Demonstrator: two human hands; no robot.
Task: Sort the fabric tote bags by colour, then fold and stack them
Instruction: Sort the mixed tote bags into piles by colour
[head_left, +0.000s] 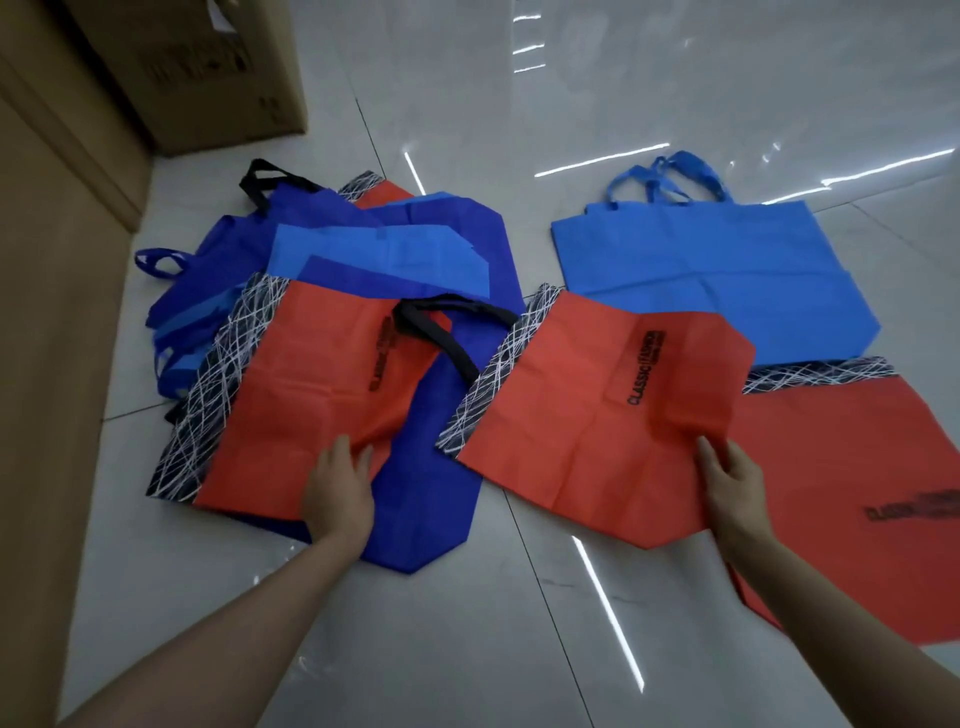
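Tote bags lie on a glossy tiled floor. On the left is a mixed pile of dark blue and light blue bags, topped by a red bag with a black-and-white patterned band. My left hand pinches that bag's near corner. A second red bag is lifted in the middle, its black handle draped toward the pile. My right hand grips its right edge. Under it lies a third red bag. A light blue bag lies flat behind.
Cardboard boxes stand at the back left, and a brown cardboard wall runs down the left side. Bare floor stretches in front of the bags and behind the light blue one.
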